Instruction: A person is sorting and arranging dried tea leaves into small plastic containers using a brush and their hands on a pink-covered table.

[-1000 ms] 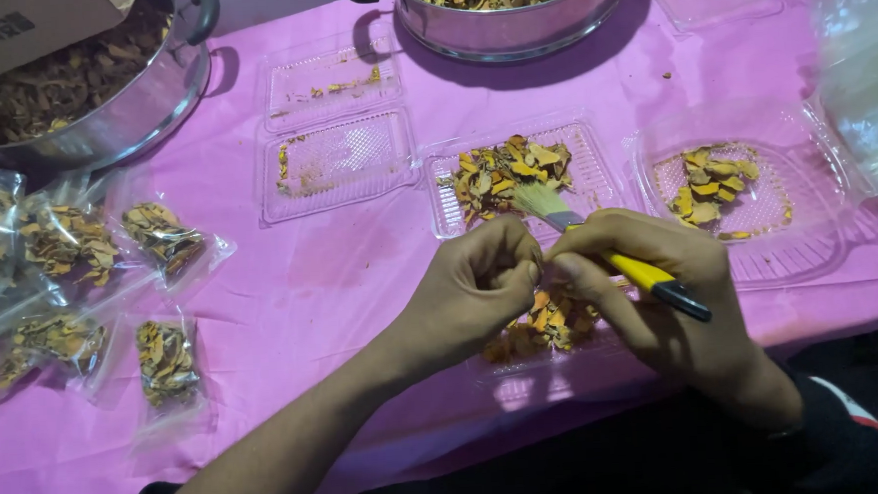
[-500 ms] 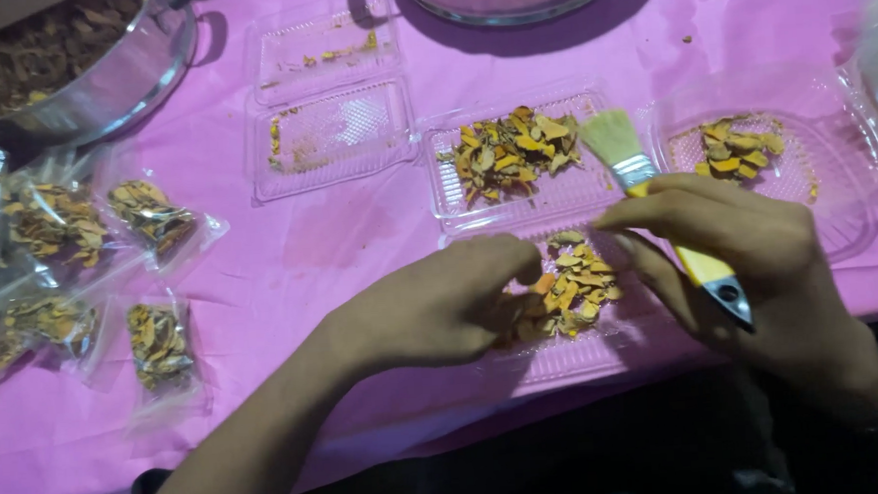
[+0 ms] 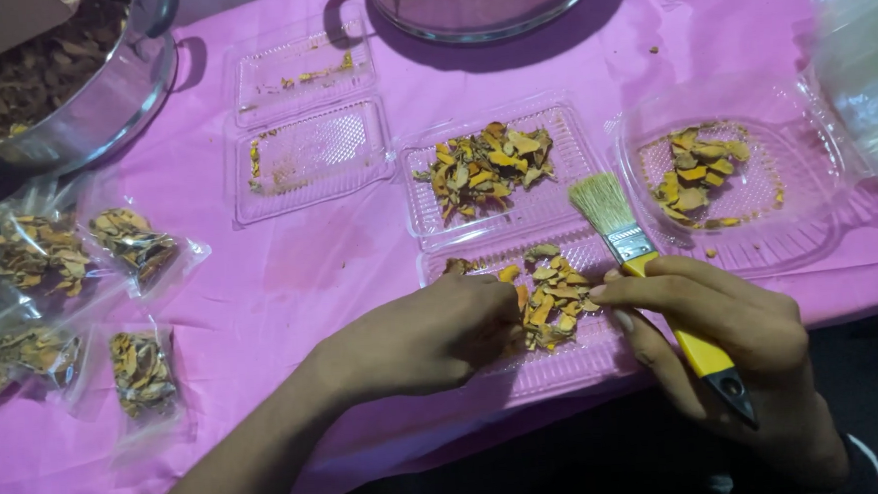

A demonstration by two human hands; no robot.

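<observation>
Bristly yellow-handled brush [image 3: 661,285], right hand [image 3: 735,347], flaky chips [image 3: 552,293]

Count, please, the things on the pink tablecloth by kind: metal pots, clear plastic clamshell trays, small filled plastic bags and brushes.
Round metal pots: 2
Clear plastic clamshell trays: 3 open ones fully in view; another at the top edge is cut off
Small clear plastic bags of dried orange-brown pieces: 5, though the left ones overlap
Yellow-handled flat brush, held in the right hand: 1
Total: 11
</observation>
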